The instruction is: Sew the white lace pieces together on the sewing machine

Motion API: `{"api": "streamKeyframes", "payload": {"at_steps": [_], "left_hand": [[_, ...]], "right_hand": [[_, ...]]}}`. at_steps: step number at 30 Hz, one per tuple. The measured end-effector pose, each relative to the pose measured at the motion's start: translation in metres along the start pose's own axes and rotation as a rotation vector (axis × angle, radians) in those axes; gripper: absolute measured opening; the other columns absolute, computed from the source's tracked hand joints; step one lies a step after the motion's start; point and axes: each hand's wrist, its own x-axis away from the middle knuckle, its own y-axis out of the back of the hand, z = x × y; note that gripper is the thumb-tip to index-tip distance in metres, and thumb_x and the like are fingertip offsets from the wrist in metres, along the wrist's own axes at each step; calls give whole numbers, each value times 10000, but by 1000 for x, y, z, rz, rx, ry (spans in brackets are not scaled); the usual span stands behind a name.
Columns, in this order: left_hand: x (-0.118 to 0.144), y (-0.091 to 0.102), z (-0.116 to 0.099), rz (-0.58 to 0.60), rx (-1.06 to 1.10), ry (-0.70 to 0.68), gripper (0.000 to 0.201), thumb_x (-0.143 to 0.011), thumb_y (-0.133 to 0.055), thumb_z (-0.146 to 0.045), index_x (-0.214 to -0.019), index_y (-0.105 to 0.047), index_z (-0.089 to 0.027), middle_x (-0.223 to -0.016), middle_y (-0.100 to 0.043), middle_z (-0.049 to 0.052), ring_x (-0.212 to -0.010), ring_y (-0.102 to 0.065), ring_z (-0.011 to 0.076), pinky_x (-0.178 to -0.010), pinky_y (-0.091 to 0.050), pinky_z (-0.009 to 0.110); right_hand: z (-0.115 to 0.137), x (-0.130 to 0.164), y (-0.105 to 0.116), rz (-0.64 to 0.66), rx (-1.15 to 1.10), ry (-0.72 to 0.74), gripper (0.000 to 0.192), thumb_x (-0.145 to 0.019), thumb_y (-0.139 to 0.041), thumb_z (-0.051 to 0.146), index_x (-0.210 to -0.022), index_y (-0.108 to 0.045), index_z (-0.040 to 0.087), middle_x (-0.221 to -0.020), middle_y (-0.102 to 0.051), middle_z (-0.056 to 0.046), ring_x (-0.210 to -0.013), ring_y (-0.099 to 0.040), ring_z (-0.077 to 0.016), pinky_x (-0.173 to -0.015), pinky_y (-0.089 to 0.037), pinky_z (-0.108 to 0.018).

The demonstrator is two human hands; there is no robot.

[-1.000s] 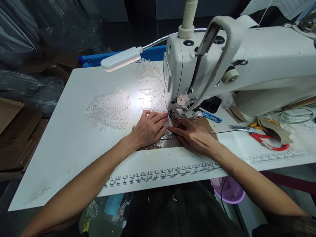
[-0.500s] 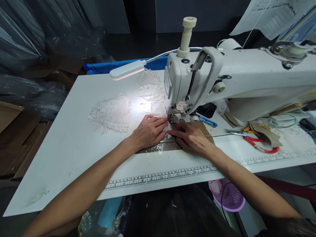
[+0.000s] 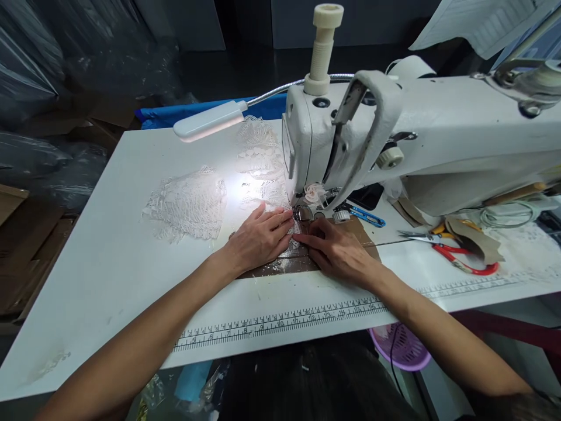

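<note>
White lace lies under the sewing machine's presser foot, mostly covered by my fingers. My left hand rests flat on it, fingers stretched toward the foot. From the right, my right hand reaches in with its index fingertip on the lace edge and the other fingers bent; its thumb is partly hidden. Both hands are over a brown, shiny plate or sheet on the table. A larger lace piece lies left of my left hand, and more lace lies behind it.
The white sewing machine fills the right side. A lamp hangs over the lace. Right of my hands lie blue thread snips and red-handled scissors. A printed ruler runs along the front edge; a purple basket sits below.
The view has shifted slightly, so the table and machine sit a little differently in the picture. Both hands keep nearly the same place beside the presser foot.
</note>
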Motion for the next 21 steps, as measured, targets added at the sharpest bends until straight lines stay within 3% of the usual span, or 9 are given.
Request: {"api": "streamKeyframes", "payload": {"at_steps": [4, 9, 15, 18, 21], "left_hand": [[-3, 3, 0, 23, 5, 23, 276, -973, -429, -253, -1161, -605, -155, -1230, -621, 114, -1142, -584, 254, -1038, -406, 549], [-9, 4, -1, 66, -8, 79, 286, -979, -414, -246, -1167, -593, -126, -1165, -633, 130, -1085, -599, 253, -953, -460, 471], [-14, -3, -7, 24, -81, 173, 283, -983, -400, -273, -1112, -610, -133, -1037, -648, 120, -958, -612, 243, -900, -458, 470], [-14, -5, -11, -20, -123, 178, 273, -981, -399, -275, -1095, -609, -144, -1024, -651, 105, -931, -604, 231, -941, -431, 487], [-12, -4, -10, -78, -132, 190, 259, -969, -430, -279, -1099, -602, -136, -1046, -645, 108, -929, -595, 226, -958, -419, 479]], "right_hand": [[1, 0, 0, 7, -13, -9, 357, -920, -444, 198, -1238, -603, 222, -1035, -520, -112, -906, -533, -209, -796, -530, -398], [4, -4, -1, 20, 15, -43, 386, -916, -414, 191, -1271, -566, 171, -1033, -498, -135, -882, -528, -218, -789, -534, -425], [0, -5, 0, 4, -44, -107, 395, -943, -379, 230, -1308, -519, 181, -1110, -461, -147, -856, -540, -200, -765, -531, -396], [-8, -2, 3, -100, -136, -149, 353, -947, -391, 225, -1268, -536, 198, -1062, -504, -117, -869, -549, -190, -778, -519, -365], [-15, -1, 4, -221, -129, -229, 252, -928, -418, 212, -1081, -612, 166, -1017, -519, -108, -815, -546, -182, -744, -508, -342]]}}
